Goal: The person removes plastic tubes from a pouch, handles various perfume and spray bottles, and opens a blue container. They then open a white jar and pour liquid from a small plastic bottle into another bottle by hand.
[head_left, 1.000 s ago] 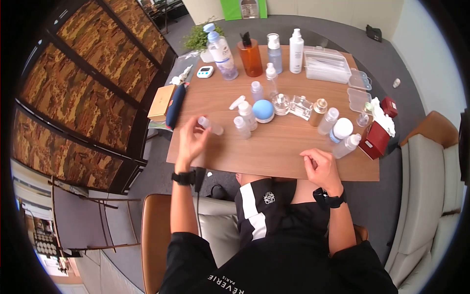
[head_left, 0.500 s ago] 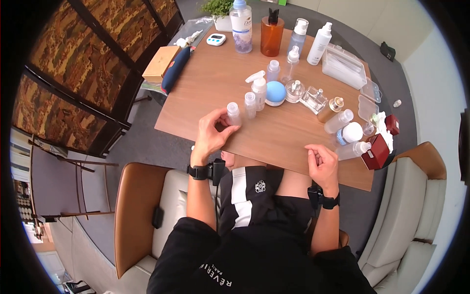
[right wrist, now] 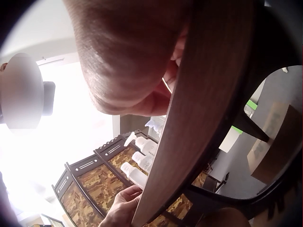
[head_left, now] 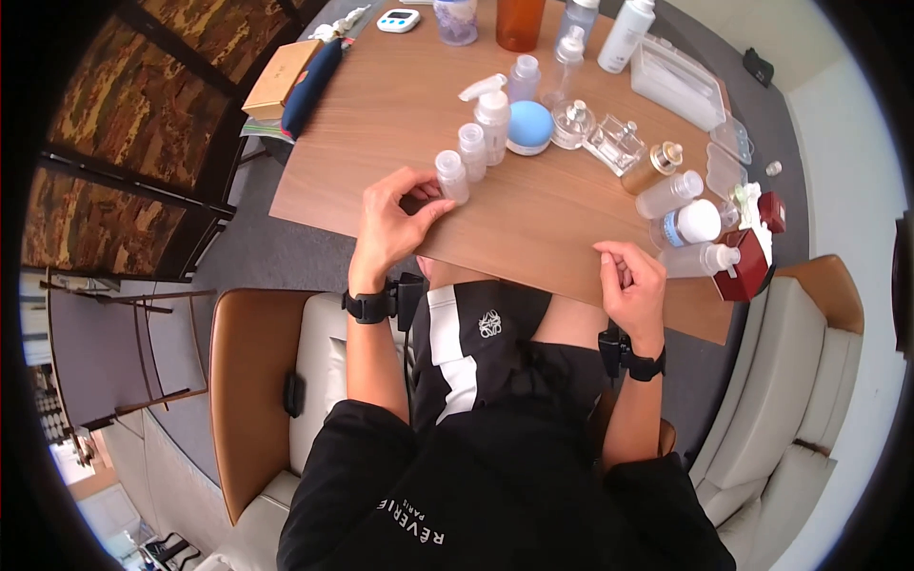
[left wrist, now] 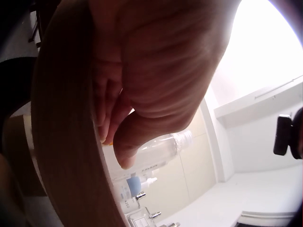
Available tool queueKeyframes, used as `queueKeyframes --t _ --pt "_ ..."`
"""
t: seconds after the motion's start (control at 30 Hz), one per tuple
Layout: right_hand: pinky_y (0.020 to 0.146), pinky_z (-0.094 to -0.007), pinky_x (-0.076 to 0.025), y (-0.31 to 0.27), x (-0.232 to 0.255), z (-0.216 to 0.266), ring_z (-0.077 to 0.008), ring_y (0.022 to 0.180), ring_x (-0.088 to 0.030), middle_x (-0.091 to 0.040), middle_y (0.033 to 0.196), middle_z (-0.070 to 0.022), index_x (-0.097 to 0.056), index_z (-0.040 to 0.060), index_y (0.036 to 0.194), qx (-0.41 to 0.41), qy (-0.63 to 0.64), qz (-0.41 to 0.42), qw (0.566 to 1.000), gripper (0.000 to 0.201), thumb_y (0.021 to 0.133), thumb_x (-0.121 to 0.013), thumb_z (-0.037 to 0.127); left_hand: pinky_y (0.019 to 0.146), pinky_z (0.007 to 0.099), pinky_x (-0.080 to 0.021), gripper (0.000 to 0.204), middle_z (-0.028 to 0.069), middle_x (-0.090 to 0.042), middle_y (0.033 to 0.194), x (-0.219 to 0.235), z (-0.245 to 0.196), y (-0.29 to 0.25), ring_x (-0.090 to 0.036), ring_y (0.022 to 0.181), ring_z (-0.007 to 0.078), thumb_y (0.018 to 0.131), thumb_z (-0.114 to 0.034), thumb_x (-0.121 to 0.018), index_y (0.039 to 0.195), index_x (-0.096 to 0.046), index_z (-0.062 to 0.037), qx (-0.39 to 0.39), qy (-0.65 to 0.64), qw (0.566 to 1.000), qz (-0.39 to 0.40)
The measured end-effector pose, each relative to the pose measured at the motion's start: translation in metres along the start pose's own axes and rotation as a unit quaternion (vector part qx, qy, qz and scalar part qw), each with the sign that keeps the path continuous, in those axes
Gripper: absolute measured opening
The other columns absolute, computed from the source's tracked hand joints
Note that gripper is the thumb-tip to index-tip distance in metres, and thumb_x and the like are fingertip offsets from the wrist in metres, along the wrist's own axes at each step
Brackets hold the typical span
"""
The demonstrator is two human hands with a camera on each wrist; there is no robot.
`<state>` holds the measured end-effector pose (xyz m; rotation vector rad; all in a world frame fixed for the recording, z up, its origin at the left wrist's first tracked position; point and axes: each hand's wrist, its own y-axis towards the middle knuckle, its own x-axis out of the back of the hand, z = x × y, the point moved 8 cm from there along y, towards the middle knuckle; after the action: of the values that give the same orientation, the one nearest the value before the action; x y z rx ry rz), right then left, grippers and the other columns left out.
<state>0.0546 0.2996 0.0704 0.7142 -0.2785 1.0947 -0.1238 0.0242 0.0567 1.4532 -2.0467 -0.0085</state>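
Note:
A small frosted bottle [head_left: 452, 178] stands upright near the table's front edge, in line with another frosted bottle [head_left: 472, 151] and a white pump bottle [head_left: 491, 124]. My left hand [head_left: 395, 221] holds it low down, the thumb at its front and the fingers on its left side, partly hidden. From the left wrist, the thumb [left wrist: 127, 146] overlaps the clear bottle [left wrist: 163, 147]. My right hand [head_left: 634, 285] rests at the table edge with loosely curled fingers and nothing in them. Nearest to it lies a tilted clear bottle [head_left: 700, 259].
Beside the row stands a jar with a blue lid [head_left: 529, 127]. Perfume bottles [head_left: 573, 125], a gold-topped bottle [head_left: 652, 168] and a white-lidded jar [head_left: 693, 222] reach rightward. A clear plastic box [head_left: 676, 86] sits at the back right, a cardboard box [head_left: 283, 78] at the left.
My left hand has brought the frosted bottle rightward from the table's left side, where it was tilted, to stand upright beside the other bottles. The right hand stays by the edge; the head view has shifted.

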Motion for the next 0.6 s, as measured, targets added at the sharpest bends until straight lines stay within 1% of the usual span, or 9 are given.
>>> queueKeyframes --t 0.13,0.3,0.4,0.43,0.57,0.6 --pt "0.05 -0.0264 -0.038 0.0014 0.0015 0.0019 -0.0085 0.052 -0.051 -0.063 0.071 -0.0066 -0.074 -0.0011 0.101 -0.01 0.002 -0.002 1.0 0.012 0.093 -0.066 -0.007 0.074 0.0315 -0.058 0.03 0.0098 -0.075 0.087 0.0015 0.0079 -0.0004 -0.07 0.077 0.0181 0.076 -0.003 -0.091 0.102 -0.077 0.0017 -0.004 -0.007 1.0 -0.007" --pt "0.049 -0.0269 -0.038 -0.001 -0.0002 -0.004 -0.0087 0.052 -0.05 -0.063 0.071 -0.0059 -0.074 -0.0006 0.1 -0.025 0.019 0.01 0.999 0.012 0.092 -0.067 -0.007 0.075 0.0319 -0.058 0.03 0.0104 -0.075 0.089 0.0017 0.0092 -0.0012 -0.069 0.077 0.0183 0.077 0.001 -0.089 0.105 -0.076 0.0014 -0.007 0.002 1.0 -0.008" --pt "0.049 -0.0268 -0.037 -0.0014 -0.0008 -0.0005 -0.0085 0.051 -0.049 -0.062 0.071 -0.0058 -0.074 -0.0005 0.1 -0.011 0.004 0.009 1.0 0.012 0.093 -0.067 -0.006 0.075 0.0318 -0.058 0.03 0.0107 -0.075 0.09 -0.0001 0.0071 -0.0009 -0.07 0.078 0.0185 0.078 0.003 -0.087 0.106 -0.077 0.0005 -0.009 0.014 1.0 -0.009" --pt "0.049 -0.0268 -0.037 -0.0013 -0.0003 -0.0011 -0.0086 0.051 -0.049 -0.062 0.071 -0.0058 -0.074 -0.0004 0.1 -0.018 0.004 0.007 1.0 0.011 0.093 -0.067 -0.006 0.078 0.0276 -0.056 0.026 0.0069 -0.074 0.095 -0.0015 0.0028 -0.0007 -0.068 0.083 0.013 0.082 0.007 -0.085 0.106 -0.073 0.0047 -0.013 0.019 1.0 0.005" --pt "0.049 -0.0265 -0.037 0.0012 0.0002 -0.0032 -0.0086 0.052 -0.049 -0.063 0.071 -0.006 -0.074 -0.0001 0.1 -0.023 0.007 0.006 1.0 0.011 0.093 -0.067 -0.005 0.077 0.0276 -0.056 0.024 0.0076 -0.074 0.095 0.002 0.0049 -0.0007 -0.068 0.082 0.0131 0.084 0.009 -0.082 0.106 -0.074 0.0046 -0.011 0.023 1.0 -0.001" --pt "0.049 -0.0265 -0.037 0.0013 0.0007 -0.0021 -0.0086 0.052 -0.049 -0.063 0.071 -0.006 -0.074 -0.0001 0.1 -0.02 0.007 0.008 1.0 0.011 0.093 -0.067 -0.005 0.078 0.0273 -0.057 0.021 0.0081 -0.075 0.095 0.003 0.0061 -0.0007 -0.069 0.083 0.0131 0.087 0.009 -0.08 0.107 -0.074 0.0049 -0.006 0.023 1.0 -0.001"
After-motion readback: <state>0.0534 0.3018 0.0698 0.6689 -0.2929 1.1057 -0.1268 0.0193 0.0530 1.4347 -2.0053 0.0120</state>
